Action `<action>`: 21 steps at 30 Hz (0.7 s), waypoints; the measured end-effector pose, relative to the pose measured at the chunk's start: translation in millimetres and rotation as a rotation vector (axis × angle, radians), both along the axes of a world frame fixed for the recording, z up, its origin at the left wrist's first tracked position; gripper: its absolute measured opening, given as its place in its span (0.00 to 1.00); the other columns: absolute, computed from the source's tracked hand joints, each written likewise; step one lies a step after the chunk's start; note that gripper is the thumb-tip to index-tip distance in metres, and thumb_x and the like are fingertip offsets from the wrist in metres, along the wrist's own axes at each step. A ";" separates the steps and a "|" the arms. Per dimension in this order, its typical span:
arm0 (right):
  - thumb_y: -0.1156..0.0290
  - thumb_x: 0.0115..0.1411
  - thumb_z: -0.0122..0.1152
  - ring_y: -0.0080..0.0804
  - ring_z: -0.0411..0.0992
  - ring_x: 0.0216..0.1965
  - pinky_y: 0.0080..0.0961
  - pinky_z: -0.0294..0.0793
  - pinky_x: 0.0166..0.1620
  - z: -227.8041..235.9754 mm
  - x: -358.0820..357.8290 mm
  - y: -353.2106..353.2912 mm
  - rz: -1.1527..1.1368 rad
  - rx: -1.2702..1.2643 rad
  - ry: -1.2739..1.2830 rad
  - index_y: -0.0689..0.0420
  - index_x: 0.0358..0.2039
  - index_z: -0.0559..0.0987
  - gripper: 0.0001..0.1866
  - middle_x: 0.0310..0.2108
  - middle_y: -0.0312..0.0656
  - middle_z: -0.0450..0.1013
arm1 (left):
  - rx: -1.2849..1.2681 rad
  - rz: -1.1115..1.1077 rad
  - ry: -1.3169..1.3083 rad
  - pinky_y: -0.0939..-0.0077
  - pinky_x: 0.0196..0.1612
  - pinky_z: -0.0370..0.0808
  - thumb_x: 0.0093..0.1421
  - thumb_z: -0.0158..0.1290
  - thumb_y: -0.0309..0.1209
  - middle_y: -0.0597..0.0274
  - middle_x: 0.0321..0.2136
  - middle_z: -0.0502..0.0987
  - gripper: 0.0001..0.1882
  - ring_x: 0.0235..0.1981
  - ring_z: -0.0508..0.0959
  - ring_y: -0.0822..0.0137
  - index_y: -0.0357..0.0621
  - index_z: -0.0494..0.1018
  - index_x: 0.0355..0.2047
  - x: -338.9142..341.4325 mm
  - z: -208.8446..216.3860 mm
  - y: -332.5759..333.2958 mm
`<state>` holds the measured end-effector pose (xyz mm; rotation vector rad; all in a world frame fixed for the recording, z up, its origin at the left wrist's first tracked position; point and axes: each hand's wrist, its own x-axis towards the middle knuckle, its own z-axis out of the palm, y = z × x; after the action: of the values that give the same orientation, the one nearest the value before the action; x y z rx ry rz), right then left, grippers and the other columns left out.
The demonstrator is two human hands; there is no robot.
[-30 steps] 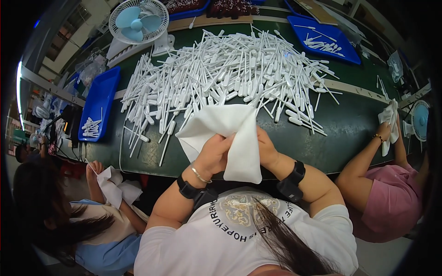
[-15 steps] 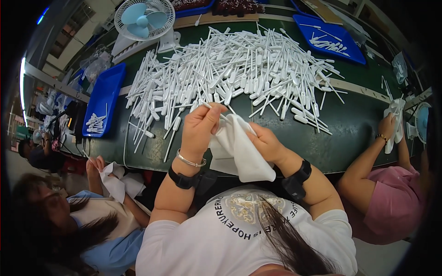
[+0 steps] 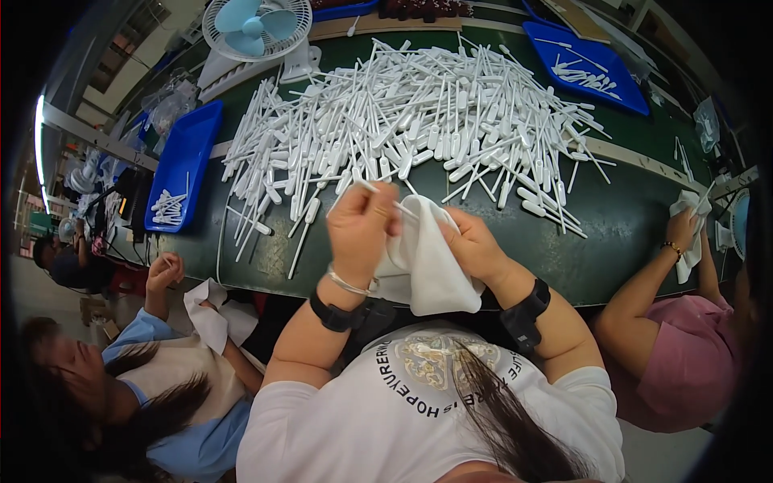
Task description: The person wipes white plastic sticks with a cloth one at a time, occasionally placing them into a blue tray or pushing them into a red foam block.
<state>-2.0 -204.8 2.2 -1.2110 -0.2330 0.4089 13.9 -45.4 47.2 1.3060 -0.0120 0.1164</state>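
Observation:
In front of my chest, my left hand (image 3: 360,225) is closed with its fingers pinched round a white plastic stick (image 3: 367,186). Part of that stick is hidden by the fingers, and its other end runs toward the cloth. My right hand (image 3: 477,248) grips a white cloth (image 3: 443,282), which is bunched at the top and hangs down between my hands. Just beyond them lies a large heap of white plastic sticks with flat oval ends (image 3: 435,121) on the dark green table (image 3: 547,274).
Blue trays with a few sticks stand at left (image 3: 205,133) and far right (image 3: 543,52). A fan (image 3: 256,24) sits behind the heap. A co-worker's hand (image 3: 165,272) is raised at left; another co-worker's hand (image 3: 680,229) holds a cloth at right.
My left hand has shifted slightly down and is blurred by motion, with the stick showing more toward the cloth. The left co-worker's hand has come away from their cloth.

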 end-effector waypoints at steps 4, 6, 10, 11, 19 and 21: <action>0.67 0.59 0.44 0.16 0.68 0.30 0.15 0.69 0.34 2.6 0.8 -1.0 0.027 -0.036 -0.100 0.62 0.43 0.68 0.14 0.32 0.35 0.70 | 0.282 -0.134 -0.181 0.89 0.15 0.63 0.56 0.48 0.29 0.68 0.15 0.69 0.07 0.13 0.66 0.80 0.38 0.70 0.25 -9.4 -11.4 -12.9; 0.67 0.59 0.44 0.16 0.68 0.30 0.15 0.69 0.34 2.8 1.0 -2.5 0.046 -0.051 -0.134 0.62 0.43 0.68 0.14 0.32 0.35 0.70 | 0.142 -0.069 -0.110 0.89 0.15 0.63 0.56 0.48 0.29 0.67 0.15 0.69 0.07 0.13 0.66 0.80 0.38 0.70 0.25 -0.8 -6.5 -3.4; 0.67 0.60 0.43 0.17 0.68 0.30 0.15 0.69 0.34 2.3 0.3 -1.7 0.012 -0.037 -0.037 0.62 0.42 0.68 0.14 0.33 0.35 0.70 | -0.158 -0.034 -0.098 0.89 0.14 0.62 0.56 0.48 0.29 0.67 0.15 0.69 0.07 0.12 0.66 0.80 0.38 0.70 0.26 20.5 4.0 17.2; 0.66 0.60 0.42 0.18 0.68 0.30 0.16 0.69 0.34 6.1 0.8 -2.2 0.012 0.009 0.032 0.62 0.42 0.68 0.15 0.33 0.35 0.70 | -0.239 -0.049 -0.129 0.89 0.14 0.62 0.56 0.48 0.29 0.67 0.15 0.69 0.07 0.12 0.66 0.80 0.38 0.70 0.27 22.1 5.0 19.6; 0.64 0.60 0.41 0.22 0.70 0.30 0.18 0.71 0.33 2.7 5.2 0.8 0.035 0.253 0.234 0.61 0.41 0.69 0.15 0.32 0.38 0.70 | 0.132 -0.269 -0.046 0.88 0.15 0.64 0.57 0.47 0.31 0.67 0.15 0.69 0.08 0.12 0.66 0.80 0.38 0.69 0.26 -2.0 -7.7 -9.5; 0.63 0.60 0.41 0.21 0.70 0.28 0.18 0.72 0.31 2.6 11.4 -3.6 0.088 0.314 0.360 0.61 0.39 0.69 0.15 0.30 0.37 0.71 | 0.119 -0.364 -0.002 0.88 0.16 0.64 0.57 0.47 0.31 0.67 0.15 0.69 0.08 0.12 0.66 0.80 0.38 0.70 0.26 3.4 -6.4 -4.7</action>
<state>9.4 -208.4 4.8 -0.8043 -0.0368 0.6339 17.3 -50.0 40.8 1.4018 -0.2604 -0.1969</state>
